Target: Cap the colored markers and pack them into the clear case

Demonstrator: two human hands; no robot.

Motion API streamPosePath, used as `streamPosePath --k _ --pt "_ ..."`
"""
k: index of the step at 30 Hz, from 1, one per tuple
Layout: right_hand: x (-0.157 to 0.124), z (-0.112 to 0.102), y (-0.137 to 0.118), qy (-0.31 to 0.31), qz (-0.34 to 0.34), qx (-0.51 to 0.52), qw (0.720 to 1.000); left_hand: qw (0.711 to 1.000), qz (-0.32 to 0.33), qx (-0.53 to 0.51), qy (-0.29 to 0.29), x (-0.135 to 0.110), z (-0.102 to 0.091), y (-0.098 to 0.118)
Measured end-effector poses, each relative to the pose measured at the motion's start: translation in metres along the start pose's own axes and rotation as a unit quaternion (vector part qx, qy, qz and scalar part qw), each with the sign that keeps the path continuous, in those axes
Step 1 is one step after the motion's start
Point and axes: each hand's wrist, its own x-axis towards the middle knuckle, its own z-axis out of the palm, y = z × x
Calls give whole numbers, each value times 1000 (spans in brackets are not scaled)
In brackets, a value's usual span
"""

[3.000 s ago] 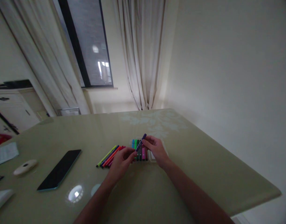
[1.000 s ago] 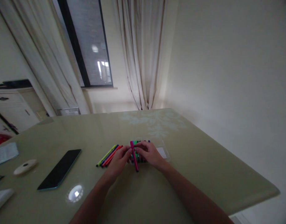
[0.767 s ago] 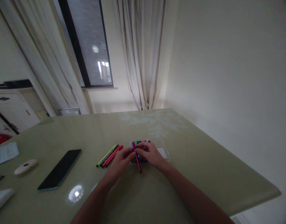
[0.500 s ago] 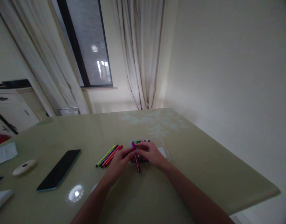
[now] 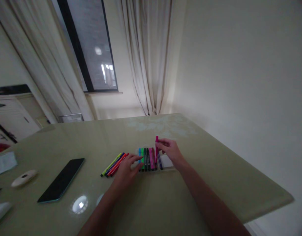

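A magenta marker [image 5: 156, 149] stands nearly upright in the fingers of my right hand [image 5: 172, 151], which are closed on its upper part. Its lower end is over the row of markers [image 5: 148, 159] in a clear plastic case [image 5: 169, 169]. Blue, green, dark, pink and purple markers lie side by side there. My left hand [image 5: 127, 168] has its fingers apart at the case's left end, near the blue and green markers, with nothing held. Left of it, several loose markers [image 5: 114, 165], yellow-green, dark blue and red, lie together, partly behind my hand.
A black phone [image 5: 61, 180] lies on the glossy table [image 5: 202, 193] to the left. Beyond it are a white oval object [image 5: 24, 178], a paper sheet [image 5: 4, 163] and a white object [image 5: 0, 211] at the edge. A wall [image 5: 239, 82] runs along the right side.
The magenta marker has gone from between both hands to my right hand alone, moving right and turning more upright. My left hand has let go, its fingers now spread. More of the case shows.
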Motion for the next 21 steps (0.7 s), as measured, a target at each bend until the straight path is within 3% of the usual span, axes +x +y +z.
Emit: streamPosePath --k 2,6,9,14,18,21 --pt "8 -22 -1 26 16 -46 998 997 37 72 -14 -3 1 -4" --pt "14 -45 5 -13 72 -158 985 987 46 141 -62 -8 4 -5" --pt "12 -41 15 -30 84 -197 976 986 41 146 -75 -9 6 -5" --pt "11 -29 30 1 53 -234 971 985 47 144 -77 -9 6 -5" --pt "11 -33 33 -22 51 -242 969 986 43 140 -83 -8 4 -2" --pt "11 -37 31 -32 33 -310 950 987 37 134 -82 -9 4 0"
